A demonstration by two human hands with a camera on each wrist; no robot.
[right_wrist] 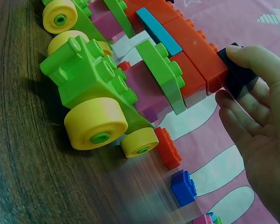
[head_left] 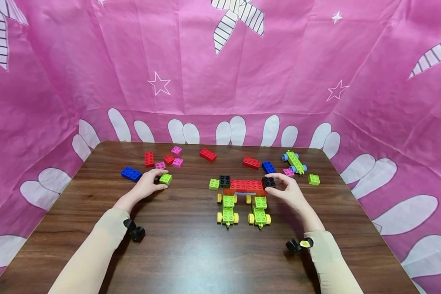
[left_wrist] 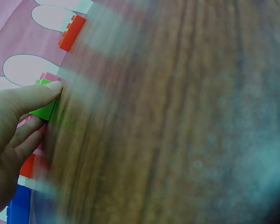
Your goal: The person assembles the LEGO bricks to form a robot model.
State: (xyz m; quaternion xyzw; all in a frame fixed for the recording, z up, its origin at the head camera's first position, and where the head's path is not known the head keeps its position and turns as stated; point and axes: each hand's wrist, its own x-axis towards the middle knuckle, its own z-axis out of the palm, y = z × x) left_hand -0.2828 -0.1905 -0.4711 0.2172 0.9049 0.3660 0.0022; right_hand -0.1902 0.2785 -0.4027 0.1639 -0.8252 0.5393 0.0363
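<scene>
My left hand (head_left: 147, 184) pinches a small lime-green brick (head_left: 165, 179) between thumb and fingers, left of the middle of the table. My right hand (head_left: 287, 191) holds a black brick (head_left: 268, 182) at the right end of a row of red bricks (head_left: 245, 185); in the right wrist view this black brick (right_wrist: 235, 72) touches the red ones. The row bridges two green wheeled bases (right_wrist: 86, 81) with yellow wheels, over pink and green bricks. Another black brick (head_left: 225, 181) sits at the row's left end, with a lime-green brick (head_left: 214, 184) beside it.
Behind my left hand lie a blue brick (head_left: 131, 174) and several red and pink bricks. Farther back are red bricks (head_left: 208, 154) and a green base with blue wheels (head_left: 295, 161). A blue brick (head_left: 268, 167) and a lime-green brick (head_left: 314, 179) lie toward the right.
</scene>
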